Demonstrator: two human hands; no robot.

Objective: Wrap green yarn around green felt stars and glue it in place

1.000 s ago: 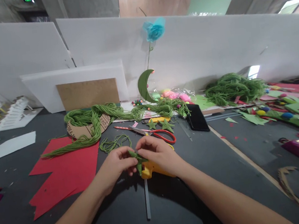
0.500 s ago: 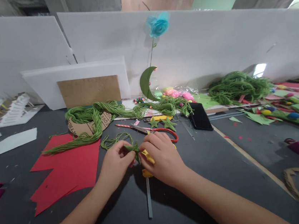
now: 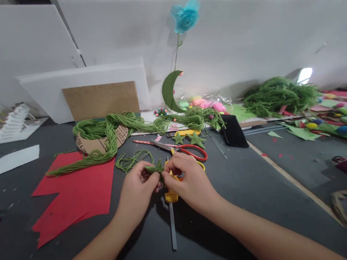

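My left hand (image 3: 136,189) and my right hand (image 3: 189,179) meet at the table's middle, both pinching a small green yarn-wrapped star (image 3: 155,168). A yellow glue gun (image 3: 171,195) lies under my right hand, its glue stick (image 3: 172,229) pointing toward me. Two finished green stars (image 3: 187,138) lie just beyond, beside red-handled scissors (image 3: 184,151). A loose loop of green yarn (image 3: 132,159) sits near my left hand.
Red paper (image 3: 74,191) lies at the left, long green yarn skeins (image 3: 114,130) over a cardboard disc behind it. A black phone (image 3: 234,131), a green crescent with a blue flower (image 3: 169,91), a yarn heap (image 3: 277,95) and coloured craft pieces (image 3: 332,126) sit farther back and right.
Both hands have moved slightly away from me with the green star. My right hand has shifted off the glue gun's body, showing more of its yellow barrel.
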